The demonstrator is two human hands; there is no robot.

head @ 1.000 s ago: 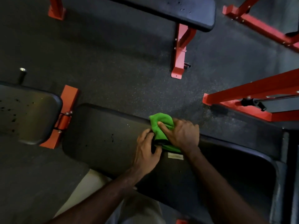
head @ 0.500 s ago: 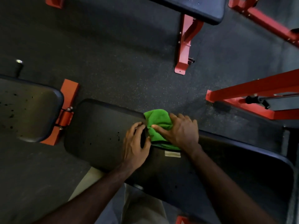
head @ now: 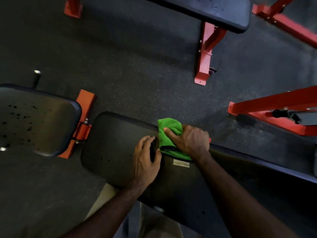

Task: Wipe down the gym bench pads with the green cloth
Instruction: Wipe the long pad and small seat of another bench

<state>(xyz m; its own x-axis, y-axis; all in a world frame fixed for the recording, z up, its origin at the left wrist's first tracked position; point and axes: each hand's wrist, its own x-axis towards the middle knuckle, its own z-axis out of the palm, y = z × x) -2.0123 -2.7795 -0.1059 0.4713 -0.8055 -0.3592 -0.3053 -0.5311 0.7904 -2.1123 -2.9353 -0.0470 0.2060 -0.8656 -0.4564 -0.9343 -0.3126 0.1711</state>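
The green cloth [head: 169,134] lies bunched at the far edge of the long black bench pad [head: 113,148]. My right hand [head: 190,140] lies over the cloth's right part, its index finger stretched across the fabric, pressing it onto the pad. My left hand [head: 146,160] rests on the pad just left of the cloth, fingers loosely curled, fingertips near the cloth's black hem; whether they touch it is unclear. A small pale tag [head: 181,163] sticks out below the cloth.
A second black pad [head: 34,121] with dark specks sits at left, joined by an orange-red hinge bracket [head: 82,127]. Another bench [head: 214,12] on a red leg stands at the top. Red frame bars [head: 274,109] lie on the dark rubber floor at right.
My left hand has slid left, off the cloth and onto the bare pad. My right hand stays pressed on the cloth; the view shifted slightly.
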